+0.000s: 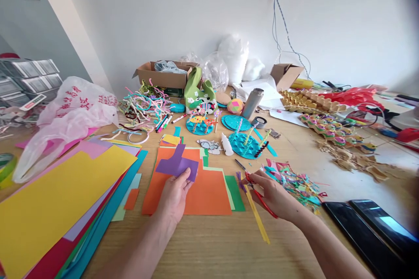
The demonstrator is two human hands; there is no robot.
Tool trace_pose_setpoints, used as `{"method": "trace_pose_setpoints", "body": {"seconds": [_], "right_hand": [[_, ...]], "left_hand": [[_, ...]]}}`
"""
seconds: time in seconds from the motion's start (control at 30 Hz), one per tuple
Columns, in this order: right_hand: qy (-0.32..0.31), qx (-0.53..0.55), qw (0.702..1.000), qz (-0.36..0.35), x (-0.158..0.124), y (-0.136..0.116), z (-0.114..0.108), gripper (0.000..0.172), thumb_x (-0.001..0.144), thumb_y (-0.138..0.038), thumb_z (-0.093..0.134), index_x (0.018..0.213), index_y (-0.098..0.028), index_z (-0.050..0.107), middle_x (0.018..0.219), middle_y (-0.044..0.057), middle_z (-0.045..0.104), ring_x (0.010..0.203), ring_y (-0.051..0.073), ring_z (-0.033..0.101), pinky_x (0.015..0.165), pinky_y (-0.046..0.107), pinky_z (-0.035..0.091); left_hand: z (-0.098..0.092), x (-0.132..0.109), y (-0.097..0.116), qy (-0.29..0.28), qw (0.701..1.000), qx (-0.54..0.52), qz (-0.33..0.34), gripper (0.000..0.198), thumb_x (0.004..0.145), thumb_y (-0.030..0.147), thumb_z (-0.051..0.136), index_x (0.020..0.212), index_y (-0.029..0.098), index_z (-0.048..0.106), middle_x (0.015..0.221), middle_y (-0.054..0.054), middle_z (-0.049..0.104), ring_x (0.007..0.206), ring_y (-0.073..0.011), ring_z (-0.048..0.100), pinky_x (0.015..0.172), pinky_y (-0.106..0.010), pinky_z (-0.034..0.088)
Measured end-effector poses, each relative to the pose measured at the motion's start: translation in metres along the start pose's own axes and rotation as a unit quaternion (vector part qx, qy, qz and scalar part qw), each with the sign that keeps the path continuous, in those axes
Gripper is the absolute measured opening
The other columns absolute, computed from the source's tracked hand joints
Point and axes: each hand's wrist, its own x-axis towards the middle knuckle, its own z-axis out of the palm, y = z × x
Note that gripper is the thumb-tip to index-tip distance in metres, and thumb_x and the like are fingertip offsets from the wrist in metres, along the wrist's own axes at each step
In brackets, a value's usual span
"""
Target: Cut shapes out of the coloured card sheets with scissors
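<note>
My left hand (175, 194) pinches a purple paper piece (178, 163) with a tab sticking up at the top. It is held over an orange sheet (203, 187) that has a notched upper right corner. My right hand (273, 189) is closed on red-handled scissors (263, 202), right of the orange sheet. A small purple scrap (240, 181) shows beside the scissors; whether the blades touch it I cannot tell. Under the right hand a yellow paper strip (258, 218) lies on the table. Green paper (236, 194) sticks out from beneath the orange sheet.
Stacked coloured sheets (72, 187) and a white plastic bag (78, 104) lie at the left. Paper scraps (294, 183) and two phones (353, 235) are at the right. Behind stand a glue bottle (226, 144), a blue craft base (245, 146), a metal flask (253, 103) and pipe cleaners (144, 107).
</note>
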Motion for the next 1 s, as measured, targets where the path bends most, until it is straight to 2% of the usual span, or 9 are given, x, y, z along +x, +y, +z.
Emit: {"method": "trace_pose_setpoints", "body": {"seconds": [0.13, 0.33, 0.43, 0.6, 0.8, 0.9, 1.0], "right_hand": [[0.03, -0.004, 1.0, 0.001, -0.004, 0.009, -0.002, 0.02, 0.086, -0.018, 0.054, 0.104, -0.021, 0.062, 0.094, 0.01, 0.064, 0.088, 0.024, 0.061, 0.077, 0.034, 0.051], [0.019, -0.002, 1.0, -0.008, -0.004, -0.002, -0.001, 0.016, 0.083, -0.014, 0.054, 0.094, -0.02, 0.062, 0.089, 0.009, 0.062, 0.08, 0.022, 0.061, 0.072, 0.033, 0.052], [0.022, 0.0, 1.0, -0.011, -0.005, -0.005, -0.002, 0.016, 0.081, -0.012, 0.054, 0.092, -0.02, 0.063, 0.089, 0.009, 0.062, 0.081, 0.023, 0.061, 0.073, 0.034, 0.052], [0.046, 0.01, 0.999, -0.003, -0.007, -0.003, -0.005, 0.014, 0.088, -0.02, 0.052, 0.098, -0.02, 0.062, 0.094, 0.011, 0.063, 0.087, 0.024, 0.061, 0.078, 0.036, 0.052], [0.025, 0.015, 1.0, -0.002, -0.008, -0.007, 0.003, 0.016, 0.082, -0.017, 0.054, 0.092, -0.019, 0.066, 0.092, 0.011, 0.064, 0.083, 0.024, 0.062, 0.075, 0.037, 0.053], [0.059, 0.05, 0.997, 0.005, -0.009, -0.007, 0.0, 0.016, 0.086, -0.023, 0.054, 0.096, -0.02, 0.066, 0.095, 0.011, 0.066, 0.087, 0.024, 0.064, 0.078, 0.036, 0.052], [0.15, 0.101, 0.983, 0.037, -0.004, -0.013, -0.012, 0.018, 0.087, -0.034, 0.056, 0.096, -0.021, 0.064, 0.096, 0.009, 0.069, 0.091, 0.024, 0.065, 0.08, 0.035, 0.05]], "left_hand": [[0.0, -0.001, 0.001, -0.003, 1.0, 0.002, -0.002, 0.02, 0.059, 0.025, 0.086, 0.066, 0.015, 0.07, 0.072, -0.005, 0.072, 0.095, -0.024, 0.068, 0.1, -0.039, 0.043], [0.003, -0.002, 0.003, -0.006, 1.0, 0.015, 0.006, 0.023, 0.058, 0.025, 0.086, 0.056, 0.017, 0.064, 0.057, -0.002, 0.065, 0.092, -0.0267, 0.07, 0.096, -0.041, 0.046], [0.003, -0.003, 0.003, -0.005, 1.0, 0.016, 0.007, 0.022, 0.059, 0.025, 0.086, 0.058, 0.016, 0.066, 0.06, -0.003, 0.066, 0.092, -0.0264, 0.069, 0.096, -0.042, 0.046], [0.003, -0.005, 0.003, -0.012, 1.0, 0.019, 0.009, 0.023, 0.06, 0.027, 0.086, 0.073, 0.014, 0.073, 0.077, -0.006, 0.071, 0.094, -0.0224, 0.066, 0.1, -0.038, 0.042], [0.004, -0.006, 0.004, -0.018, 0.999, 0.044, 0.021, 0.028, 0.06, 0.029, 0.086, 0.08, 0.013, 0.075, 0.085, -0.01, 0.073, 0.092, -0.0232, 0.065, 0.093, -0.038, 0.045], [0.005, -0.006, 0.004, -0.02, 0.998, 0.046, 0.022, 0.029, 0.059, 0.031, 0.087, 0.079, 0.013, 0.076, 0.085, -0.01, 0.073, 0.089, -0.0224, 0.065, 0.089, -0.036, 0.046], [0.006, -0.006, 0.004, -0.03, 0.998, 0.053, 0.025, 0.03, 0.059, 0.032, 0.086, 0.081, 0.013, 0.076, 0.085, -0.01, 0.074, 0.088, -0.0214, 0.064, 0.086, -0.035, 0.047]]}}
